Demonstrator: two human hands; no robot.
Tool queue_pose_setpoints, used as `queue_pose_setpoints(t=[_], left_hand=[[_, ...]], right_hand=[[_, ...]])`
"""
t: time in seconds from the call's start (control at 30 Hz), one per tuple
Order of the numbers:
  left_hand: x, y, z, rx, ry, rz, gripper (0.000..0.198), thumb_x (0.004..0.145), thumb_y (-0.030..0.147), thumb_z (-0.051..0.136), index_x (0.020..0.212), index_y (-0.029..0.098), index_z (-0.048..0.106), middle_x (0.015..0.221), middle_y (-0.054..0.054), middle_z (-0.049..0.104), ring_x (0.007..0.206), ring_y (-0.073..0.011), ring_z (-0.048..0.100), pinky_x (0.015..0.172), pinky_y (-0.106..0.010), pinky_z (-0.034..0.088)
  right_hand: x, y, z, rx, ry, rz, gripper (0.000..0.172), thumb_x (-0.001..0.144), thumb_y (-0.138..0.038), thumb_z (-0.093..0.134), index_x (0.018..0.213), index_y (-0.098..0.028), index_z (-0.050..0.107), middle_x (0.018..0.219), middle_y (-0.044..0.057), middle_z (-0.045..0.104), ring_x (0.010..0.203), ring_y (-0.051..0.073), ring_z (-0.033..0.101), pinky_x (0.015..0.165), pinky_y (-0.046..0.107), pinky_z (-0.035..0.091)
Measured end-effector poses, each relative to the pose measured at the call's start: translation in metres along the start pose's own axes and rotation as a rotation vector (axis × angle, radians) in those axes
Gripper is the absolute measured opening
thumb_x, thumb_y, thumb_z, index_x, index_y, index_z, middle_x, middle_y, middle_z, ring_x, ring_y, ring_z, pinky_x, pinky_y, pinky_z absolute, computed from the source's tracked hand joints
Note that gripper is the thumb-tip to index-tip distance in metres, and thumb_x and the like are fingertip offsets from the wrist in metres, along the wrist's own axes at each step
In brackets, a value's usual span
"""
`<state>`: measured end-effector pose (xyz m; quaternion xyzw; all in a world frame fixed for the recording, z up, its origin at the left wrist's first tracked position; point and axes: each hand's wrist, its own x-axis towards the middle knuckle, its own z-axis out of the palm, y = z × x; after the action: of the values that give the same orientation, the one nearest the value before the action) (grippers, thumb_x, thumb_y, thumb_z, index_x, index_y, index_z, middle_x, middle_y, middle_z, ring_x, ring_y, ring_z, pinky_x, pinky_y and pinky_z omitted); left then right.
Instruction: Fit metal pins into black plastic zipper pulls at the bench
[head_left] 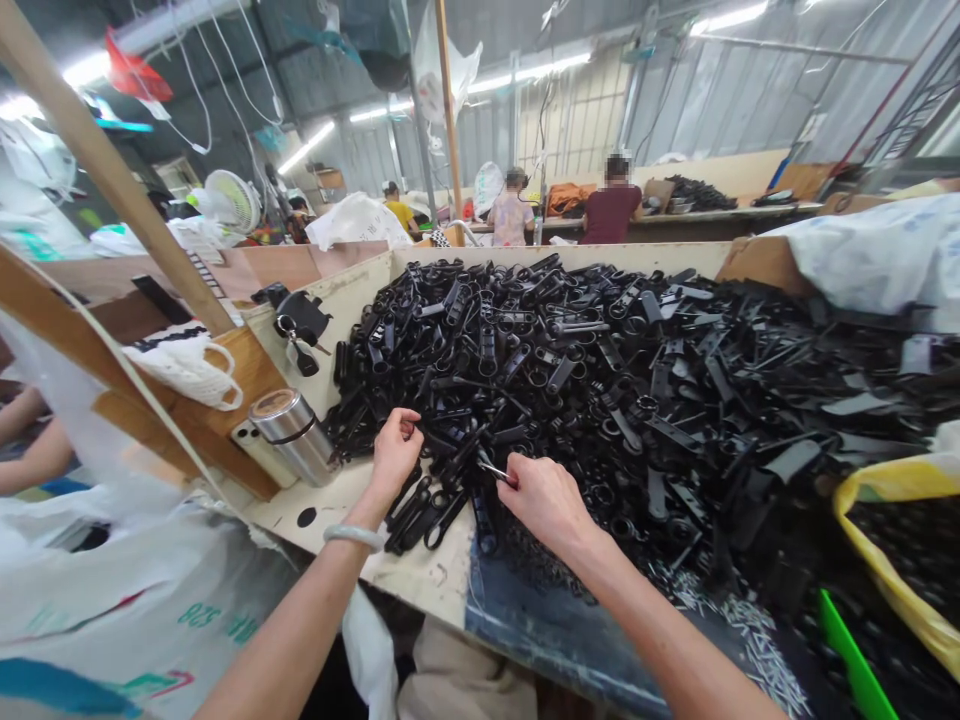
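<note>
My left hand (397,448) is at the near left edge of a big heap of black plastic parts (487,335). Its fingers are curled in, and whatever they may hold is hidden. My right hand (546,497) is closed around a thin metal tool (493,471), possibly tweezers, whose tip points left into the heap. Most of that tool is covered by my fingers. Between and below my hands, several long black parts with ring-shaped ends (420,512) lie on the pale tabletop (431,580).
A steel flask (296,437) stands at the left, with keys (301,352) hanging behind it. Small metal pins (757,640) lie at the lower right, near a green strip (851,655) and a yellow-edged bag (862,510). Several people sit at the far benches.
</note>
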<state>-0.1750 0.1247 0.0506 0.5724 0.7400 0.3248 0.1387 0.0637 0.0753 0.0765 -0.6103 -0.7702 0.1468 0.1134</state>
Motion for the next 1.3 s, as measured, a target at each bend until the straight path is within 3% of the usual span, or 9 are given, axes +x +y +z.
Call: queue_pose_setpoints(t=[0.1, 0.27, 0.43, 0.57, 0.73, 0.83, 0.97, 1.13, 1.3], left_hand=[[-0.011, 0.024, 0.018, -0.103, 0.125, 0.115, 0.029, 0.100, 0.031, 0.062, 0.126, 0.018, 0.062, 0.120, -0.008, 0.067, 0.102, -0.0219, 0.068, 0.091, -0.044, 0.058], [-0.034, 0.067, 0.058, -0.170, 0.195, 0.252, 0.033, 0.096, 0.017, 0.058, 0.128, 0.023, 0.057, 0.118, -0.009, 0.064, 0.111, -0.0240, 0.061, 0.104, -0.042, 0.048], [-0.047, 0.098, 0.090, -0.184, 0.249, 0.209, 0.027, 0.100, 0.022, 0.050, 0.125, 0.024, 0.058, 0.124, -0.014, 0.063, 0.120, -0.0334, 0.054, 0.107, -0.054, 0.038], [-0.048, 0.113, 0.100, -0.255, 0.236, 0.122, 0.028, 0.097, 0.020, 0.054, 0.125, 0.026, 0.058, 0.129, -0.015, 0.060, 0.127, -0.0358, 0.049, 0.109, -0.060, 0.033], [-0.033, 0.108, 0.084, -0.426, 0.021, 0.074, 0.033, 0.095, 0.032, 0.068, 0.126, 0.023, 0.062, 0.131, -0.010, 0.061, 0.118, -0.0285, 0.060, 0.101, -0.052, 0.050], [-0.024, 0.100, 0.062, -0.523, -0.161, 0.102, 0.032, 0.099, 0.038, 0.064, 0.125, 0.019, 0.064, 0.126, -0.009, 0.067, 0.105, -0.0229, 0.068, 0.090, -0.044, 0.059], [-0.028, 0.090, 0.022, -0.550, -0.311, 0.176, 0.029, 0.097, 0.018, 0.058, 0.124, 0.023, 0.067, 0.116, -0.009, 0.073, 0.102, -0.0195, 0.072, 0.087, -0.036, 0.059], [-0.064, 0.052, -0.026, -0.362, -0.222, 0.211, 0.036, 0.095, 0.021, 0.051, 0.128, 0.027, 0.064, 0.115, -0.008, 0.073, 0.101, -0.0217, 0.070, 0.084, -0.036, 0.056], [-0.110, 0.009, -0.024, 0.023, -0.094, 0.245, 0.016, 0.086, 0.026, 0.065, 0.100, 0.025, 0.072, 0.087, -0.007, 0.070, 0.094, -0.0314, 0.060, 0.090, -0.050, 0.046]], right_hand=[[0.005, 0.007, -0.003, 0.035, 0.032, 0.026, 0.011, 0.089, -0.023, 0.063, 0.085, -0.021, 0.073, 0.079, 0.004, 0.075, 0.078, 0.019, 0.070, 0.062, 0.026, 0.032], [0.009, 0.026, -0.011, 0.139, 0.096, 0.036, 0.018, 0.087, -0.025, 0.063, 0.070, -0.021, 0.064, 0.067, 0.001, 0.069, 0.066, 0.017, 0.064, 0.058, 0.025, 0.030], [-0.001, 0.050, -0.017, 0.271, 0.164, 0.052, 0.028, 0.086, -0.034, 0.058, 0.062, -0.022, 0.052, 0.058, -0.002, 0.062, 0.056, 0.015, 0.055, 0.055, 0.024, 0.034], [-0.023, 0.064, -0.012, 0.351, 0.212, 0.050, 0.031, 0.085, -0.043, 0.055, 0.062, -0.024, 0.047, 0.054, -0.003, 0.057, 0.053, 0.015, 0.052, 0.053, 0.024, 0.036], [-0.066, 0.050, 0.009, 0.467, 0.065, -0.032, 0.030, 0.087, -0.041, 0.053, 0.064, -0.024, 0.044, 0.055, -0.004, 0.055, 0.053, 0.014, 0.051, 0.052, 0.023, 0.035], [-0.084, 0.017, 0.020, 0.266, -0.108, -0.119, 0.016, 0.085, -0.025, 0.057, 0.069, -0.022, 0.056, 0.061, -0.002, 0.065, 0.057, 0.015, 0.059, 0.055, 0.024, 0.030], [-0.085, -0.021, 0.026, 0.063, -0.210, -0.163, 0.010, 0.083, -0.020, 0.061, 0.079, -0.022, 0.070, 0.080, 0.005, 0.078, 0.076, 0.021, 0.072, 0.060, 0.027, 0.030], [-0.075, -0.020, 0.028, 0.054, -0.192, -0.096, 0.013, 0.084, -0.019, 0.060, 0.083, -0.022, 0.073, 0.086, 0.008, 0.080, 0.081, 0.025, 0.074, 0.061, 0.029, 0.031], [-0.075, -0.009, 0.028, 0.060, -0.180, -0.037, 0.013, 0.087, -0.020, 0.060, 0.086, -0.023, 0.073, 0.082, 0.006, 0.080, 0.081, 0.023, 0.074, 0.062, 0.029, 0.031]])
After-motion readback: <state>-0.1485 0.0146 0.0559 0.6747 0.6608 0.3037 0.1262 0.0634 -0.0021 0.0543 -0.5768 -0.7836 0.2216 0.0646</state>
